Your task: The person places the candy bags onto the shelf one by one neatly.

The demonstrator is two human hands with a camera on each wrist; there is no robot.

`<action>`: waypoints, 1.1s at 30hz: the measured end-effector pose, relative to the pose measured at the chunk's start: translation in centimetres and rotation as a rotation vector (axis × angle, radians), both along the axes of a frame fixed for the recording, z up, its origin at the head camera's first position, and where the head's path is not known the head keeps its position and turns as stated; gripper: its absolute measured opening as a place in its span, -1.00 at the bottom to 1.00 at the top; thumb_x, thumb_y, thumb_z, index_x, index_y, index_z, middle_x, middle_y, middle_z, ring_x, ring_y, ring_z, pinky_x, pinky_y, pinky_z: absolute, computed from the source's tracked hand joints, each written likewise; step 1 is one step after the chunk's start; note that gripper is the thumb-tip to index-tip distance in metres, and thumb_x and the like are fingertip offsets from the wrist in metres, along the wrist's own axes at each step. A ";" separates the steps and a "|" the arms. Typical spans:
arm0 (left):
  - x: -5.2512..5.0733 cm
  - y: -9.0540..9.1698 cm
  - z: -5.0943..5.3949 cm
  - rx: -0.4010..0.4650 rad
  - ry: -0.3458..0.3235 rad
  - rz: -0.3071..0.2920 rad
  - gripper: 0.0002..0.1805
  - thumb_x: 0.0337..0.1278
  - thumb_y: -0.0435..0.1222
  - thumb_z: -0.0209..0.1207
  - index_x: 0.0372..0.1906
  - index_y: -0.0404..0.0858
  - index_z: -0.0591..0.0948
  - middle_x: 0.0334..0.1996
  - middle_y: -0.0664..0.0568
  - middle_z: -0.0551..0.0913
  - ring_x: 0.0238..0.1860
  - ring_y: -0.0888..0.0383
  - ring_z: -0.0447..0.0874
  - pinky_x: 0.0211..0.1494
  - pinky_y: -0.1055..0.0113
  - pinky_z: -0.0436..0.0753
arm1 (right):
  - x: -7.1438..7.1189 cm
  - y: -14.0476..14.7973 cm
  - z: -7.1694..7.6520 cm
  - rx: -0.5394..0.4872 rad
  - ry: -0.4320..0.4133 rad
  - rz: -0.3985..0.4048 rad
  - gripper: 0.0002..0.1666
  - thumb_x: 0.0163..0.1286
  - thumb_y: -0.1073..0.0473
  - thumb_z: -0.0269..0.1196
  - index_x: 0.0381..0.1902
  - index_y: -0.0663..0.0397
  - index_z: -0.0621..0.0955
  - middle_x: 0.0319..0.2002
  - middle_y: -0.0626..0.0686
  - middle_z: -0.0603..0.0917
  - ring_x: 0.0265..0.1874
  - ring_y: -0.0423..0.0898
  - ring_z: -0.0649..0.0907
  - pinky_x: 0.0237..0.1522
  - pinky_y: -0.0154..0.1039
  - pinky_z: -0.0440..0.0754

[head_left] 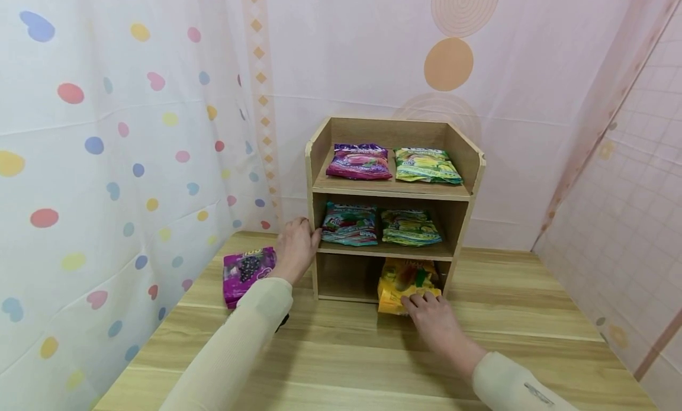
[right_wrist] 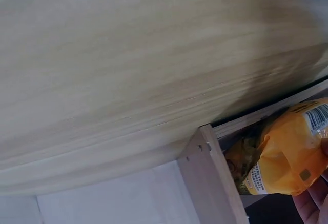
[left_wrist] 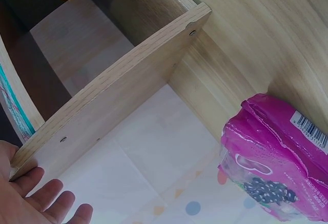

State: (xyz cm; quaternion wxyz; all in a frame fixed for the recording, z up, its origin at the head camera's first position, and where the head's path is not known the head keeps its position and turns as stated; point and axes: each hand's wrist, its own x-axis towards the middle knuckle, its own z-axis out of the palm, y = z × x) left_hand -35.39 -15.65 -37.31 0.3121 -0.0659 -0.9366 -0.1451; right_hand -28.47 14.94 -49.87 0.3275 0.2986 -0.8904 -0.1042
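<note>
A small three-tier wooden shelf (head_left: 391, 192) stands on the table. My left hand (head_left: 295, 248) grips the front edge of its left side panel (left_wrist: 123, 75), thumb on one face and fingers on the other. With my right hand (head_left: 434, 322) I hold a yellow candy bag (head_left: 393, 301) by its near end. Most of that bag lies inside the bottom compartment, at the right, its front end jutting past the shelf edge. In the right wrist view, the yellow bag (right_wrist: 289, 157) sits just inside the right side panel (right_wrist: 215, 178).
A purple bag with dark berries (head_left: 247, 272) lies on the table left of the shelf. The top tier bears a purple bag (head_left: 359, 162) and a green bag (head_left: 426, 165); the middle tier bears a teal bag (head_left: 348, 224) and a yellow-green bag (head_left: 410, 227). Curtains (head_left: 362, 55) hang behind.
</note>
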 end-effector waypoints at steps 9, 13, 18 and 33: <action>0.0 0.0 -0.1 0.000 0.009 -0.008 -0.64 0.40 -0.15 0.14 -0.24 -0.44 0.64 -0.03 -0.25 0.64 0.00 -0.20 0.58 0.05 -0.07 0.54 | -1.9 0.3 -0.4 -0.114 -0.011 0.002 -0.49 0.12 0.40 0.45 0.06 0.03 0.67 -0.11 0.06 0.70 -0.16 0.07 0.66 -0.19 0.01 0.65; 0.0 0.0 0.0 0.003 -0.002 -0.014 -0.64 0.41 -0.15 0.13 -0.28 -0.43 0.62 -0.03 -0.25 0.64 0.00 -0.20 0.57 0.07 -0.07 0.53 | -1.6 0.7 -0.6 -0.105 -0.014 0.039 -0.51 0.21 0.22 0.44 0.11 0.07 0.62 -0.03 0.12 0.66 -0.06 0.11 0.64 -0.07 0.07 0.62; -0.1 0.1 0.1 0.005 0.000 -0.017 -0.65 0.41 -0.16 0.13 -0.32 -0.41 0.61 -0.05 -0.24 0.64 -0.01 -0.20 0.58 0.05 -0.08 0.53 | -0.4 1.0 -1.1 -0.019 0.038 0.109 -0.46 0.20 0.13 0.45 0.16 0.04 0.61 0.10 0.14 0.60 0.03 0.12 0.59 0.02 0.09 0.58; -0.1 0.0 -0.1 -0.007 -0.008 -0.001 -0.64 0.41 -0.16 0.14 -0.25 -0.44 0.63 -0.04 -0.25 0.65 -0.02 -0.19 0.59 0.09 -0.03 0.54 | 0.1 0.7 -1.9 0.113 0.004 0.104 -0.47 0.27 0.12 0.34 0.21 0.08 0.61 0.20 0.11 0.58 0.15 0.08 0.55 0.04 0.02 0.58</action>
